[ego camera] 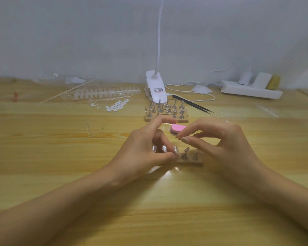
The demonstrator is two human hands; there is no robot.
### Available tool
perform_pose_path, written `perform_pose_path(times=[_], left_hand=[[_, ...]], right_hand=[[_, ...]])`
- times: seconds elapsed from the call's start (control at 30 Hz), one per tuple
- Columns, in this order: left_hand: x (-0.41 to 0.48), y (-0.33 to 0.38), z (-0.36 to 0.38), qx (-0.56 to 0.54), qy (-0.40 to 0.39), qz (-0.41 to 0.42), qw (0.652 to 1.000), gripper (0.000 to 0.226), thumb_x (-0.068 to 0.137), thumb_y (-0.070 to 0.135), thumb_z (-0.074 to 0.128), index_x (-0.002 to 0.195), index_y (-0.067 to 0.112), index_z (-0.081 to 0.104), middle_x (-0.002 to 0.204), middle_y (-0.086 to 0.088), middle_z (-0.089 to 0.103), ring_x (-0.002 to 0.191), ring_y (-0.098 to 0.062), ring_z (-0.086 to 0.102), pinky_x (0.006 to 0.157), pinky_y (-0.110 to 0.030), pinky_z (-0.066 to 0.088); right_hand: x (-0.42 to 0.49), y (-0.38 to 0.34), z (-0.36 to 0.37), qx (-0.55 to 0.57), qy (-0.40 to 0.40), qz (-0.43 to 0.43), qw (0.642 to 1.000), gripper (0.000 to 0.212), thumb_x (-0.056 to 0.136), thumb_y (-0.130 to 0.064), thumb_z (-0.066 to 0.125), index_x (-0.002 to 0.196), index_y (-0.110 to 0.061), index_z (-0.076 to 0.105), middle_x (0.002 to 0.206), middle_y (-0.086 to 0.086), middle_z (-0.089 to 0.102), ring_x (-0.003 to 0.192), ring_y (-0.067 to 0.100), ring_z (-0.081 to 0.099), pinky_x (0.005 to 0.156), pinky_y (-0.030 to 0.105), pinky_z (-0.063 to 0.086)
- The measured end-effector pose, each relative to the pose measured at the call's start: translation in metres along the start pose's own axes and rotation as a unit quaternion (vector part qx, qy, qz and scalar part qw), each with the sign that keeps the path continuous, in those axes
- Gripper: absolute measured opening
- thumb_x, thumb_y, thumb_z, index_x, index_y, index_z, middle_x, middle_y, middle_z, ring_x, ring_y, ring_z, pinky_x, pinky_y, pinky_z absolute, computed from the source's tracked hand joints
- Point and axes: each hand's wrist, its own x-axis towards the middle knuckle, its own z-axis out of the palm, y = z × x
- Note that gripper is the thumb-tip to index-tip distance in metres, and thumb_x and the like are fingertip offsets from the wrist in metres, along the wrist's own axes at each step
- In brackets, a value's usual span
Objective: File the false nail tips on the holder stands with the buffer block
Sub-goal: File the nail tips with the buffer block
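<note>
Clear false nail tips (164, 148) stand on the wooden holder strip (194, 161), mid-tabletop (60, 157); your left hand (140, 148) pinches the strip; your right hand (220, 139) hovers curled beside it, and I cannot tell if it holds anything; pink oval buffer block (178, 128) lies behind.

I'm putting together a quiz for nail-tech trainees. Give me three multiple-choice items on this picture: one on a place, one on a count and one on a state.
1. Where is the pink buffer block?
A) in a drawer
B) on the table, beyond the front holder strip
C) on the floor

2. How many stands on the front holder strip carry nail tips?
A) three
B) five
C) none

3. What is the left hand doing?
A) lying flat on the table
B) gripping a brush
C) steadying the front holder strip, with its thumb at the front edge

Answers:
1 B, it lies flat behind the strip with no hand on it.
2 A, three nail tips show and two stands are bare.
3 C, its thumb meets the strip's front.
</note>
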Motion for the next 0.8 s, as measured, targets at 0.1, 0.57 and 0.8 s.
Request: perform_pose_path(times=[0.1, 0.57, 0.8], left_hand=[[-0.0005, 0.0004, 0.0003, -0.003, -0.002, 0.002, 1.000, 0.062, 0.077, 0.009, 0.081, 0.125, 0.035, 0.052, 0.074, 0.009, 0.070, 0.071, -0.012, 0.063, 0.065, -0.008, 0.041], [0.0007, 0.0001, 0.0000, 0.004, -0.001, 0.004, 1.000, 0.062, 0.078, 0.006, 0.080, 0.127, 0.032, 0.053, 0.070, 0.008, 0.067, 0.067, -0.005, 0.060, 0.064, -0.007, 0.039], [0.0004, 0.0010, -0.0001, 0.005, -0.001, 0.007, 1.000, 0.060, 0.077, 0.013, 0.082, 0.126, 0.031, 0.053, 0.069, 0.010, 0.066, 0.069, -0.011, 0.061, 0.062, -0.007, 0.038]], right_hand=[[-0.0049, 0.0029, 0.0025, -0.095, 0.003, -0.089, 0.992, 0.014, 0.090, -0.025, 0.069, 0.091, -0.018, 0.080, 0.093, -0.009, 0.074, 0.091, 0.010, 0.069, 0.077, 0.036, 0.054], [-0.0044, 0.0032, 0.0097, -0.058, -0.017, -0.043, 0.997, 0.009, 0.080, -0.027, 0.079, 0.082, -0.018, 0.079, 0.087, -0.010, 0.073, 0.100, 0.007, 0.068, 0.076, 0.044, 0.055], [-0.0019, -0.0019, 0.0074, 0.001, -0.037, 0.006, 0.999, 0.008, 0.076, -0.023, 0.083, 0.081, -0.018, 0.079, 0.085, -0.013, 0.075, 0.108, 0.005, 0.067, 0.088, 0.040, 0.053]])
